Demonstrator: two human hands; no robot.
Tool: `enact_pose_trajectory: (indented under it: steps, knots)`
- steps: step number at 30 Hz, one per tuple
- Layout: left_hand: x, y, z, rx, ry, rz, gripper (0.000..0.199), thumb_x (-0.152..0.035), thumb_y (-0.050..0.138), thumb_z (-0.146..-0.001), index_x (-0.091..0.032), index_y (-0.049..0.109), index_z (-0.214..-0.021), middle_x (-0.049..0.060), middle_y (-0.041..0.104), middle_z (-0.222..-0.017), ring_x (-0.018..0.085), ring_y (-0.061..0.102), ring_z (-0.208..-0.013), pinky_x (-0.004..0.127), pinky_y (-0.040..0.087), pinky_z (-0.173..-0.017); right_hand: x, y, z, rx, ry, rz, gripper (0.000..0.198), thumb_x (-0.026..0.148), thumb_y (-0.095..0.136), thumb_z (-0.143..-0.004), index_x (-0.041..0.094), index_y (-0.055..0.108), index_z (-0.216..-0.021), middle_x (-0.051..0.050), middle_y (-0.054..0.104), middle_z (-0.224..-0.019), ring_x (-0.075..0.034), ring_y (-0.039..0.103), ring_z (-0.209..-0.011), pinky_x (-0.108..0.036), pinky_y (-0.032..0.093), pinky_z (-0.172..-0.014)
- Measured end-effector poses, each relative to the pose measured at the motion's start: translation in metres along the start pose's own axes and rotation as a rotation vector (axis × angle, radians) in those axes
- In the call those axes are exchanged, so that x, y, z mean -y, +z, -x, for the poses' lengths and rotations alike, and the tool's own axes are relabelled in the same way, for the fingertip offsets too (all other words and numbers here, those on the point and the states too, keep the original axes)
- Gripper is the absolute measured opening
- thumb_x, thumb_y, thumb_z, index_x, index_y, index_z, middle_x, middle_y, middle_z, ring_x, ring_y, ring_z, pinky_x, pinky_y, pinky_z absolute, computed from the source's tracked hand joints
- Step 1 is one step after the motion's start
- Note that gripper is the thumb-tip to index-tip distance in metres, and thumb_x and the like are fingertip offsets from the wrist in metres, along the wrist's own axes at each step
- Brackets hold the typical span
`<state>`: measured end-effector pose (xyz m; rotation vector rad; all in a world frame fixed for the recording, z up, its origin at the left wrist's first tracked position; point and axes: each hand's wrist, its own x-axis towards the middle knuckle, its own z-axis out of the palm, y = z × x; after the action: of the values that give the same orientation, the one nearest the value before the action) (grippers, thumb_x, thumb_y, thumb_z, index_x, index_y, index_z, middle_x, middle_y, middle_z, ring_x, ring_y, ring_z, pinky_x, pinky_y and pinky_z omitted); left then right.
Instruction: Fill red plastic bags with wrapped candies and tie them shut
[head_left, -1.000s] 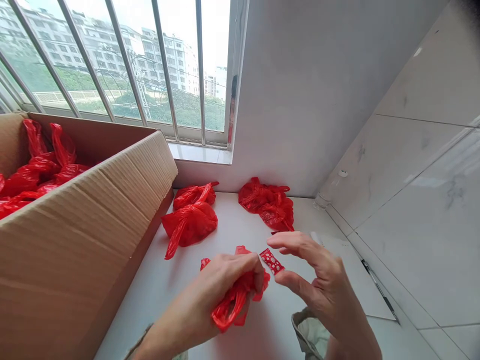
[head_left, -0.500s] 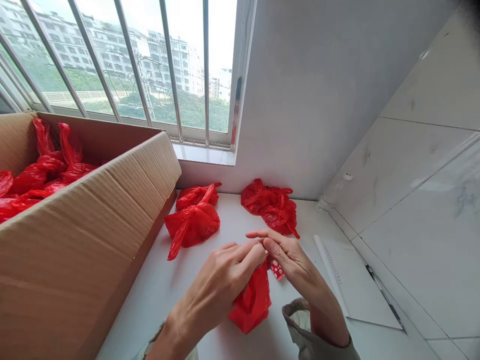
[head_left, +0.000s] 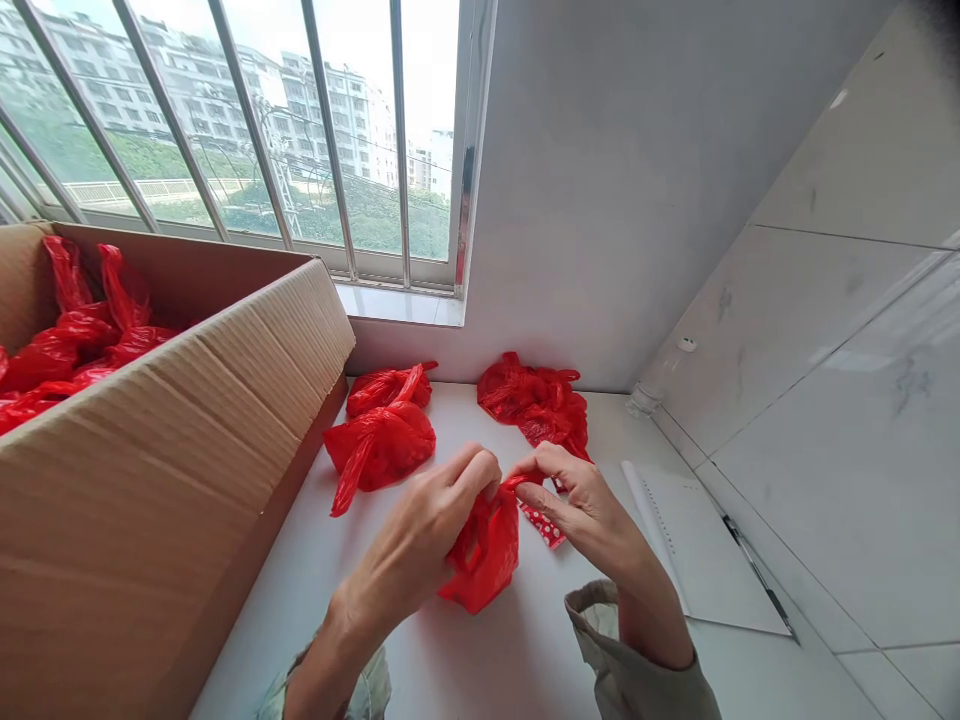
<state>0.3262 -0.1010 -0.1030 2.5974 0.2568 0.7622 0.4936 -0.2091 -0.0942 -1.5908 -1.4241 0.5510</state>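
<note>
two hands | left hand point(head_left: 420, 535) and right hand point(head_left: 581, 505) pinch red bag point(head_left: 484, 550)

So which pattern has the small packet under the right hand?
Red with white dots, seen in the head view: small packet.

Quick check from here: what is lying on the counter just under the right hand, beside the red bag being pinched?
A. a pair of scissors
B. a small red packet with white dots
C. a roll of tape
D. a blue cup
B: a small red packet with white dots lies on the white counter below the right hand, next to the red plastic bag that both hands pinch at its top.
</note>
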Motion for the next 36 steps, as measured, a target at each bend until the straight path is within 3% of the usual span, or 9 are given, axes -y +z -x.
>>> enact_pose_trajectory:
  steps: [3, 5, 8, 11, 15, 23, 29, 32, 36]
  knots:
    - [0.004, -0.005, 0.001, 0.2, -0.07, 0.072, 0.032, 0.005, 0.038, -0.077, -0.024, 0.03, -0.084, -0.005, 0.04, -0.08, 0.013, 0.031, -0.064, 0.026, 0.027, -0.057, -0.003, -0.001, -0.002, -0.037, 0.011, 0.024, 0.01, 0.025, 0.06, -0.089, 0.023, 0.068, -0.083, 0.002, 0.063, -0.086, -0.013, 0.056, -0.084, -0.025, 0.039, -0.073]
    - [0.004, -0.009, 0.001, 0.251, -0.109, 0.139, 0.024, -0.003, 0.043, -0.086, -0.025, 0.033, -0.088, -0.005, 0.042, -0.081, 0.013, 0.034, -0.067, 0.026, 0.03, -0.061, -0.003, 0.0, -0.003, -0.033, 0.026, 0.025, 0.01, 0.026, 0.061, -0.088, 0.023, 0.068, -0.082, 0.003, 0.064, -0.086, -0.012, 0.057, -0.083, -0.025, 0.039, -0.071]
    - [0.001, -0.013, 0.001, 0.243, -0.211, 0.218, 0.01, -0.028, 0.044, -0.099, -0.026, 0.037, -0.093, -0.006, 0.049, -0.087, 0.013, 0.041, -0.073, 0.027, 0.033, -0.068, -0.001, 0.002, -0.003, -0.023, 0.051, 0.017, 0.011, 0.028, 0.059, -0.089, 0.024, 0.068, -0.084, 0.003, 0.066, -0.086, -0.013, 0.057, -0.082, -0.025, 0.039, -0.069]
    - [-0.001, -0.016, 0.0, 0.219, -0.299, 0.242, 0.02, -0.043, 0.037, -0.102, -0.026, 0.037, -0.091, -0.007, 0.05, -0.087, 0.013, 0.043, -0.073, 0.028, 0.034, -0.07, 0.001, 0.003, -0.002, 0.008, 0.085, 0.011, 0.012, 0.031, 0.059, -0.089, 0.024, 0.068, -0.085, 0.004, 0.066, -0.083, -0.012, 0.056, -0.077, -0.024, 0.038, -0.064]
    - [-0.002, -0.018, 0.0, 0.243, -0.33, 0.251, 0.028, -0.048, 0.03, -0.102, -0.025, 0.035, -0.087, -0.007, 0.047, -0.081, 0.013, 0.041, -0.07, 0.029, 0.033, -0.07, 0.0, 0.003, -0.001, 0.036, 0.123, -0.001, 0.012, 0.033, 0.06, -0.088, 0.023, 0.067, -0.085, 0.004, 0.064, -0.08, -0.011, 0.053, -0.07, -0.023, 0.037, -0.059]
    - [0.0, -0.026, 0.002, 0.278, -0.438, 0.278, 0.029, -0.046, 0.026, -0.103, -0.025, 0.034, -0.086, -0.006, 0.046, -0.082, 0.014, 0.043, -0.072, 0.031, 0.036, -0.075, -0.002, 0.002, -0.003, 0.066, 0.133, 0.077, 0.017, 0.031, 0.054, -0.091, 0.021, 0.067, -0.085, 0.005, 0.062, -0.075, -0.009, 0.047, -0.064, -0.023, 0.03, -0.055]
    - [0.004, -0.028, 0.006, 0.224, -0.362, 0.146, 0.025, -0.038, 0.024, -0.104, -0.025, 0.034, -0.085, -0.003, 0.042, -0.09, 0.016, 0.045, -0.08, 0.033, 0.038, -0.078, -0.013, -0.003, -0.008, 0.055, 0.115, 0.066, 0.023, 0.034, 0.053, -0.089, 0.02, 0.065, -0.076, 0.004, 0.059, -0.069, -0.011, 0.049, -0.064, -0.023, 0.033, -0.058]
    - [0.007, -0.028, 0.008, 0.221, -0.351, 0.043, 0.025, -0.032, 0.021, -0.103, -0.024, 0.032, -0.082, -0.001, 0.04, -0.094, 0.017, 0.044, -0.08, 0.034, 0.039, -0.077, -0.028, -0.01, -0.014, -0.014, 0.156, 0.029, 0.026, 0.037, 0.053, -0.088, 0.02, 0.062, -0.071, 0.002, 0.062, -0.071, -0.013, 0.051, -0.067, -0.024, 0.036, -0.062]
    - [0.017, -0.029, 0.013, 0.232, -0.397, -0.03, 0.023, -0.027, 0.024, -0.1, -0.023, 0.029, -0.078, -0.001, 0.038, -0.093, 0.017, 0.042, -0.079, 0.034, 0.039, -0.074, -0.058, -0.024, -0.021, -0.186, 0.281, 0.047, 0.029, 0.044, 0.054, -0.083, 0.02, 0.058, -0.065, 0.003, 0.052, -0.062, -0.013, 0.043, -0.059, -0.025, 0.032, -0.056]
